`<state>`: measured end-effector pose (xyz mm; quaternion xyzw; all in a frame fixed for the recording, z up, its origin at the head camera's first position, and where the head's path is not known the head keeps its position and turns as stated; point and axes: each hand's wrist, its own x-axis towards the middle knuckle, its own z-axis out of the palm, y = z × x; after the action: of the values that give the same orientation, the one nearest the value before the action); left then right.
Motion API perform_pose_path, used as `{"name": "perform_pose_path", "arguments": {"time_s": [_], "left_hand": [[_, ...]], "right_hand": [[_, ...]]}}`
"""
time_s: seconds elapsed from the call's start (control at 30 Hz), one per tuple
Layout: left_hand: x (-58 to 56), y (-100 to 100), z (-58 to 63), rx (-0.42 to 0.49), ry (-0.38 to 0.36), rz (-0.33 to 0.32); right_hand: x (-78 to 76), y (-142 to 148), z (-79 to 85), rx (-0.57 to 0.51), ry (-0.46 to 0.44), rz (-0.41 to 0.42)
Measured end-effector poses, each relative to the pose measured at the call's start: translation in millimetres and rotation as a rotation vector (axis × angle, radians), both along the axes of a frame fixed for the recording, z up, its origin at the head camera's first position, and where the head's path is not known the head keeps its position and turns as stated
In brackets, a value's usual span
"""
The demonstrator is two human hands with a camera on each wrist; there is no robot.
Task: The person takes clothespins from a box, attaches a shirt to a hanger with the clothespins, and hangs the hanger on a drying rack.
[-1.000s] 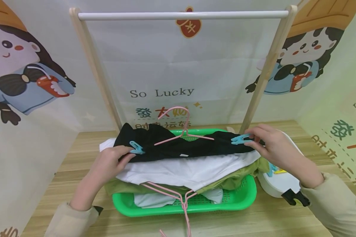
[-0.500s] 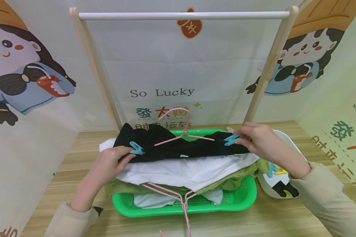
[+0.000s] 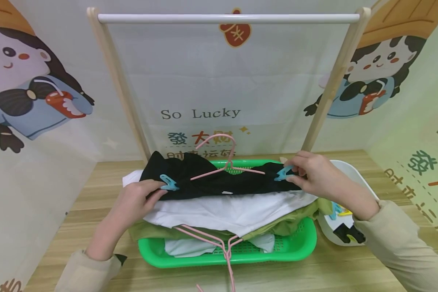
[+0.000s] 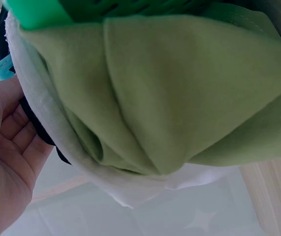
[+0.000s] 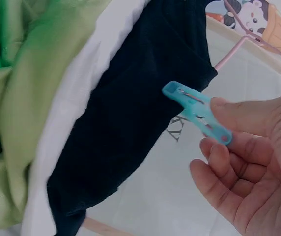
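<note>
from head only, tag (image 3: 227, 192) on black garment (image 3: 211, 184)

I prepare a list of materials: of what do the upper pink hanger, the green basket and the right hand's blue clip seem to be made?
Upper pink hanger: perhaps coated metal wire, smooth, being thin and evenly coloured.
Green basket: likely plastic, slightly glossy, with moulded-looking holes.
Blue clip: probably plastic, smooth, with a metallic-looking part inside.

Blue clip (image 5: 192, 104): smooth plastic, we see, faintly glossy
Black garment (image 5: 126, 98): matt cloth
Olive garment (image 4: 145, 88): smooth matt cloth
Basket (image 3: 288, 254): glossy green plastic
Hanger (image 3: 229, 164): smooth pink finish, material unclear to us
Rack posts (image 3: 119, 85): matt pale wood
Rack bar (image 3: 190, 18): smooth, glossy white
</note>
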<state>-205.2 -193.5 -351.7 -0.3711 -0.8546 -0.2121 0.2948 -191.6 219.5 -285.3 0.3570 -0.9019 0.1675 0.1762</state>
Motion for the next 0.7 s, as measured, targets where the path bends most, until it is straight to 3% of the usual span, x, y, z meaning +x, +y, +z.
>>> {"name": "perform_pose_path", "arguments": {"time_s": [0.13,0.3,0.43,0.7], "left_hand": [[-0.4,0,0.0,0.0,-0.005,0.0],[0.6,0,0.1,0.001,-0.01,0.004],[1.3,-1,0.3,-0.002,-0.016,0.013],[0.8,-1,0.7,-0.01,-0.043,0.015]], "right_hand": [[-0.2,4,-2.8,-0.014,-0.1,-0.061],[-3.9,18,-13.4,0.031,-0.15,-0.118],[-7.1,27,-25.2,0.039,-0.126,-0.124],[-11.7,33,-45.3,-0.037,0.02,-0.109]]}}
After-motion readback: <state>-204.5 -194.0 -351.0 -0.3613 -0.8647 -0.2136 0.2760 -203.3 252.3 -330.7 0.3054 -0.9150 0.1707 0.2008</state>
